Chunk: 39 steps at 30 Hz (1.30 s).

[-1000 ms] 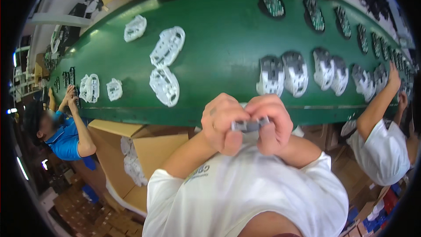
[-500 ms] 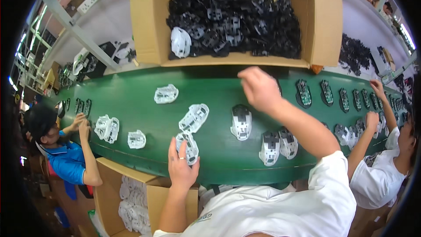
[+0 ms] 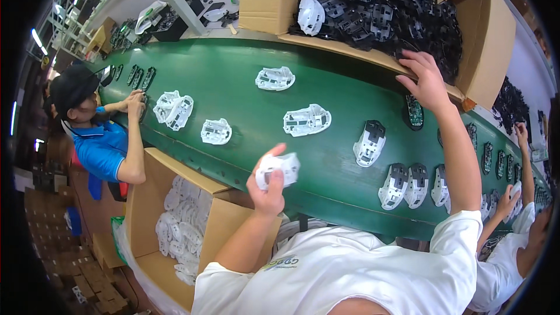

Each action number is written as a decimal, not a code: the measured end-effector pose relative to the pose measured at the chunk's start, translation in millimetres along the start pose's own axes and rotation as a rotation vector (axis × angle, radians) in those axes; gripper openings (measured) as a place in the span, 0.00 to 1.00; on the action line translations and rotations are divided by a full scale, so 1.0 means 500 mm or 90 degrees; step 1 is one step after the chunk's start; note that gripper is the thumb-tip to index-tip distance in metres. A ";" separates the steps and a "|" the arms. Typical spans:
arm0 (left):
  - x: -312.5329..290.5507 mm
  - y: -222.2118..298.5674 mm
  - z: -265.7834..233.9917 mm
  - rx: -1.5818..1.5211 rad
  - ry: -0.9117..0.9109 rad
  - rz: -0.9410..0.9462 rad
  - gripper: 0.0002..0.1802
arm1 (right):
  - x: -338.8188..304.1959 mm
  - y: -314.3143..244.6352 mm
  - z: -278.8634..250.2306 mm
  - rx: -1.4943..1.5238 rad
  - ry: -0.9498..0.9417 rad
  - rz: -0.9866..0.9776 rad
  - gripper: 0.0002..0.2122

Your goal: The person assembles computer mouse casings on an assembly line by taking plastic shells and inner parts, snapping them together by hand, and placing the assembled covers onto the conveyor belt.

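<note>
Lifted since: white plastic mouse shell (image 3: 288,169), clamped in left hand (image 3: 265,191) over green worktable's (image 3: 344,195) near edge (likely light, stiff; hold by side rims); right hand (image 3: 426,80), fingers apart.

Hands together on grey part second ago, now well apart. Left hand (image 3: 266,191) has lifted white shell (image 3: 288,169) off table (image 3: 227,70), away from neighbouring shell (image 3: 307,121) it touched half second ago. Right hand (image 3: 424,79) has shifted to front rim of cardboard box (image 3: 491,44). Dark-topped shell (image 3: 370,144) added on table since second ago.
</note>
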<state>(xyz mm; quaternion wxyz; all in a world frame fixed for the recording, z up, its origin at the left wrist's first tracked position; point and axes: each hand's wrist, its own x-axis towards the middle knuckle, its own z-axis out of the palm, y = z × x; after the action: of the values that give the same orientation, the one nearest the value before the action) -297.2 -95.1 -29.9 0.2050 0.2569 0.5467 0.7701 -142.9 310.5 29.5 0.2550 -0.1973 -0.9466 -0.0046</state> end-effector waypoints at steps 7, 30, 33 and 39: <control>0.022 -0.052 0.126 -0.215 -0.199 -0.136 0.23 | -0.048 0.010 0.021 0.288 0.221 0.150 0.06; 0.140 -0.139 0.343 0.082 -0.530 0.329 0.40 | -0.298 -0.227 -0.056 0.789 0.099 0.337 0.23; 0.142 -0.142 0.340 0.094 -0.542 0.285 0.40 | -0.304 -0.228 -0.040 0.713 0.117 0.316 0.20; 0.125 -0.154 0.333 -0.220 -0.549 -0.135 0.50 | -0.298 -0.237 -0.017 0.514 0.142 0.187 0.29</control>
<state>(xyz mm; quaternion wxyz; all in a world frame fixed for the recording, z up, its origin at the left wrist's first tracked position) -240.3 89.5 -46.9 0.5302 0.4580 0.2991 0.6478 -65.4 144.8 -24.4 0.4102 -0.2127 -0.8011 0.3803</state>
